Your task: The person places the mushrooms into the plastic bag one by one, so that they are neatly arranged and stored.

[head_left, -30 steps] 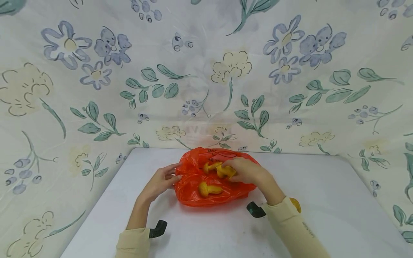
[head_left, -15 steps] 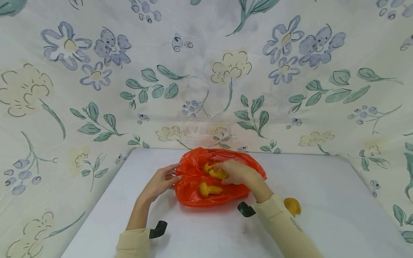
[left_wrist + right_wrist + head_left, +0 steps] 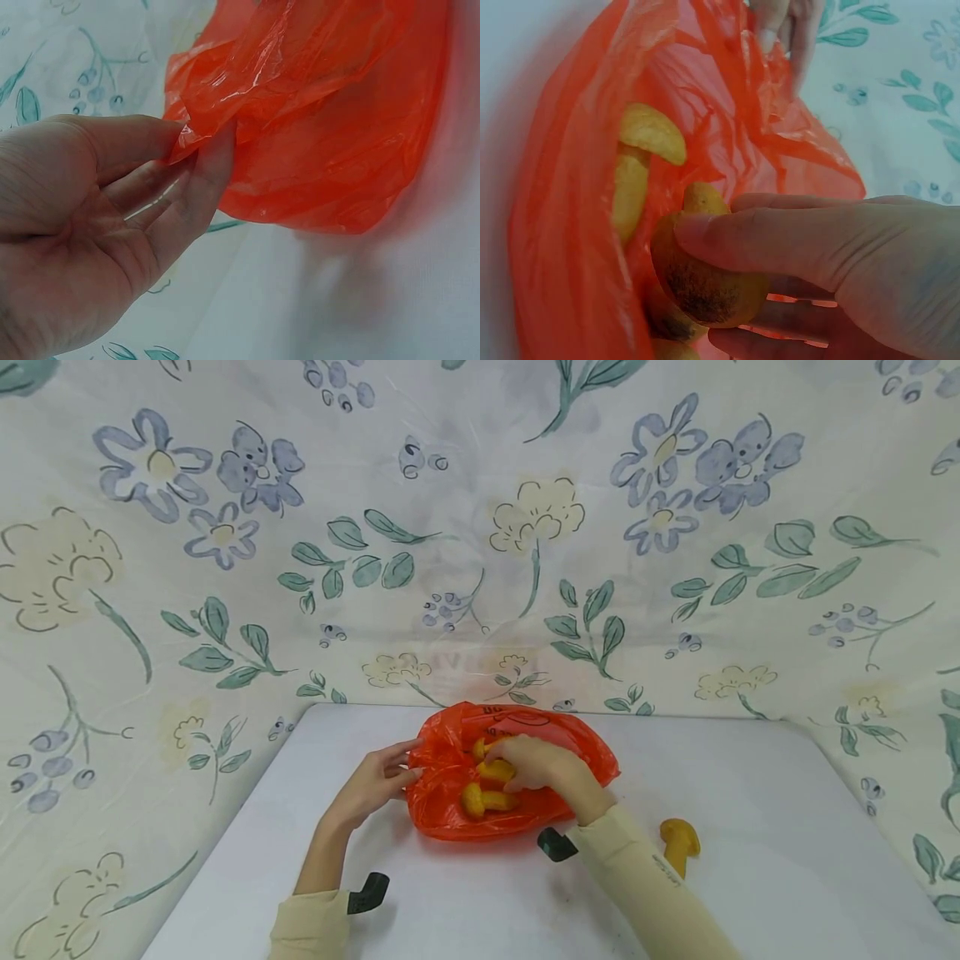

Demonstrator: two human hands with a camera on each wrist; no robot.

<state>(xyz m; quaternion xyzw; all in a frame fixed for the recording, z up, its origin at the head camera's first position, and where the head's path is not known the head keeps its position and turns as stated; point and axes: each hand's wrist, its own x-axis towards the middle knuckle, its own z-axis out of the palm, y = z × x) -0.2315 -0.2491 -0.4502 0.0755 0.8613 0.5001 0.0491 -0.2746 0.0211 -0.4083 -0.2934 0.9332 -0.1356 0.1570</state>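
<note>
A red plastic bag lies on the table with its mouth spread. My left hand pinches the bag's left edge between thumb and fingers; the left wrist view shows the crumpled film in that grip. Over the bag's mouth, my right hand holds a yellow mushroom, thumb on its cap, which has a dark patch. Another yellow mushroom lies in the front of the bag. Part of a further one shows behind the right fingers. In the right wrist view, a dark-spotted cap sits under the held mushroom.
One more yellow mushroom lies on the white table, right of the bag and beside the right sleeve. Floral cloth stands behind the table. Black wrist camera mounts jut from both sleeves.
My right hand has moved left and deeper over the bag with the mushroom. The bag's right edge and the mushroom on the table have come into fuller view. The left hand stays put.
</note>
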